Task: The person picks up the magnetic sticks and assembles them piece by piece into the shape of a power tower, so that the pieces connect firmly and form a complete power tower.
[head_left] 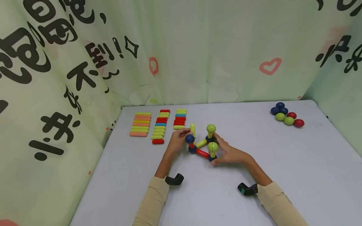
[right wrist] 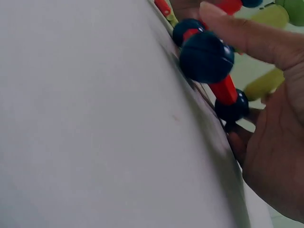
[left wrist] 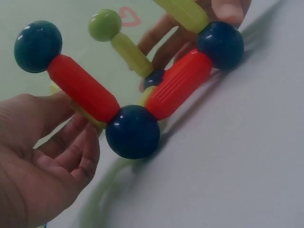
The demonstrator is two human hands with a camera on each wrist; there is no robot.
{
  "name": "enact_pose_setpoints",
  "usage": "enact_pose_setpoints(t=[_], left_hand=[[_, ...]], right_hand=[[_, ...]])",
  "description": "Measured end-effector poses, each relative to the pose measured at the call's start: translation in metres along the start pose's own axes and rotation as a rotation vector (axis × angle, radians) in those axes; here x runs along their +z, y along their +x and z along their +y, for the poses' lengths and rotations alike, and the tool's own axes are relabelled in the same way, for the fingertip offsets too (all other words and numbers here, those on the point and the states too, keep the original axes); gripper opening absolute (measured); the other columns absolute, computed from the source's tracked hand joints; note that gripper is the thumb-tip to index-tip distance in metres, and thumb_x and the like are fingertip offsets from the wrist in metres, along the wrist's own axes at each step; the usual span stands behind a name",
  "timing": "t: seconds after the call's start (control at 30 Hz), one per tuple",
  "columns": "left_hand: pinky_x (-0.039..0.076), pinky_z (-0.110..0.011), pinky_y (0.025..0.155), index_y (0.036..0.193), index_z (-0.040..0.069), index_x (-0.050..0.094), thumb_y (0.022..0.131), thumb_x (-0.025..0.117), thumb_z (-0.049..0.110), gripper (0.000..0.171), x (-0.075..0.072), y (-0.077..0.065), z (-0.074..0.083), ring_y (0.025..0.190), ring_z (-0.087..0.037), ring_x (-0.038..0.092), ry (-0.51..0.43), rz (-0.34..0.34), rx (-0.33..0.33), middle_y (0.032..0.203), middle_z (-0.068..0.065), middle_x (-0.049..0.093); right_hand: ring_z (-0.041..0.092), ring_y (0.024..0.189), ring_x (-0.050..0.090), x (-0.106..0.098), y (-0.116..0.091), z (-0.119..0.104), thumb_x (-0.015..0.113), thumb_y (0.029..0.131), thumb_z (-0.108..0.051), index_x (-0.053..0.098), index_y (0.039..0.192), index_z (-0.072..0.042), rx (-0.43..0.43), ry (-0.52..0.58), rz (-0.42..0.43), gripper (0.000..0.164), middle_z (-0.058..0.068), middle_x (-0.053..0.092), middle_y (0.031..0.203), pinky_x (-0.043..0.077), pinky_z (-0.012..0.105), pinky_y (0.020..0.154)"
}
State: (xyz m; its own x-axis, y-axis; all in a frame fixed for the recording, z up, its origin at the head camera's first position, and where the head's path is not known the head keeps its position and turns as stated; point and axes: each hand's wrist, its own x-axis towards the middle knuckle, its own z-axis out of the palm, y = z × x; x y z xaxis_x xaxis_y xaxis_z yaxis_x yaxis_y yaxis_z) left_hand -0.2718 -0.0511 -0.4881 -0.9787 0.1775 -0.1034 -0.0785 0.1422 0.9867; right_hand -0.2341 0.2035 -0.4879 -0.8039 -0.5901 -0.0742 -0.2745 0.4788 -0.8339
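Observation:
A magnetic stick-and-ball frame stands mid-table, its triangular base made of rods joined by blue balls [left wrist: 133, 132]. One red base rod [head_left: 202, 153] faces the front; a yellow-green one [head_left: 201, 144] runs along the back left. Three uprights rise from the corners: a red rod [left wrist: 83, 88] topped by a blue ball [head_left: 189, 138], and two yellow-green rods under green balls [head_left: 213, 147]. My right hand [head_left: 230, 153] spans the frame's right side, thumb at the front corner, fingers at the back corner. Behind the left corner, my left hand [head_left: 178, 141] pinches a yellow-green rod [head_left: 193, 128].
Three columns of loose rods lie at the back left: pink and yellow-green ones [head_left: 140, 122], then two mixed columns [head_left: 160, 124] [head_left: 180, 119] with red and blue. Loose blue, green and red balls [head_left: 289, 121] cluster at the back right. A printed curtain [head_left: 209, 56] hangs behind the white table [head_left: 198, 194].

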Motion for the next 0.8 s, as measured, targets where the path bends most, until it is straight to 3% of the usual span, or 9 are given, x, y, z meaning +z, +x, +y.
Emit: enact_pose_setpoints(t=[0.13,0.23,0.3,0.5,0.63,0.8], left_hand=[[0.050,-0.034,0.101,0.131,0.008,0.061,0.097,0.061,0.026,0.039,0.005,0.002,-0.002,0.110,-0.020,0.067,-0.032,-0.084,-0.003,0.118,-0.012,0.070],[0.050,-0.033,0.100,0.132,0.010,0.061,0.098,0.059,0.027,0.038,0.006,0.002,-0.003,0.103,-0.016,0.069,-0.065,-0.147,-0.025,0.114,-0.012,0.072],[0.051,-0.033,0.099,0.131,0.010,0.063,0.098,0.060,0.028,0.038,0.006,0.003,-0.005,0.099,-0.015,0.069,-0.093,-0.163,-0.045,0.112,-0.011,0.073],[0.049,-0.034,0.101,0.124,0.012,0.068,0.094,0.065,0.033,0.037,0.006,0.004,-0.007,0.099,-0.014,0.068,-0.106,-0.149,-0.092,0.112,-0.007,0.073],[0.047,-0.037,0.103,0.120,0.012,0.071,0.092,0.068,0.035,0.036,0.008,0.005,-0.007,0.109,-0.014,0.063,-0.056,-0.144,-0.080,0.118,-0.006,0.071],[0.046,-0.039,0.104,0.118,0.011,0.072,0.091,0.069,0.033,0.035,0.007,0.005,-0.006,0.116,-0.018,0.060,-0.036,-0.151,-0.070,0.121,-0.006,0.070]], right_hand=[[0.043,0.148,0.015,-0.016,-0.003,0.010,0.068,0.092,-0.018,0.005,0.157,-0.010,-0.051,0.208,-0.018,0.091,0.019,0.011,0.163,0.022,0.057,0.117],[0.043,0.143,0.031,-0.020,0.002,0.014,0.056,0.099,-0.013,0.025,0.153,-0.008,-0.095,0.275,0.073,0.063,0.020,0.033,0.156,0.039,0.041,0.111],[0.040,0.136,0.043,-0.018,0.010,0.013,0.054,0.101,-0.017,0.038,0.147,-0.005,-0.102,0.244,0.154,0.050,0.020,0.046,0.146,0.045,0.034,0.106],[0.017,0.118,0.058,-0.003,0.029,0.005,0.055,0.101,-0.018,0.057,0.130,-0.002,-0.102,0.137,0.336,0.034,0.018,0.064,0.127,0.046,0.054,0.101],[0.026,0.116,0.060,-0.001,0.026,-0.016,0.053,0.100,-0.010,0.058,0.126,0.004,-0.086,0.128,0.371,0.030,0.023,0.065,0.123,0.045,0.057,0.101],[0.035,0.119,0.059,0.000,0.032,-0.008,0.054,0.100,-0.016,0.059,0.127,0.000,-0.058,0.123,0.390,0.031,0.021,0.065,0.123,0.045,0.056,0.102]])
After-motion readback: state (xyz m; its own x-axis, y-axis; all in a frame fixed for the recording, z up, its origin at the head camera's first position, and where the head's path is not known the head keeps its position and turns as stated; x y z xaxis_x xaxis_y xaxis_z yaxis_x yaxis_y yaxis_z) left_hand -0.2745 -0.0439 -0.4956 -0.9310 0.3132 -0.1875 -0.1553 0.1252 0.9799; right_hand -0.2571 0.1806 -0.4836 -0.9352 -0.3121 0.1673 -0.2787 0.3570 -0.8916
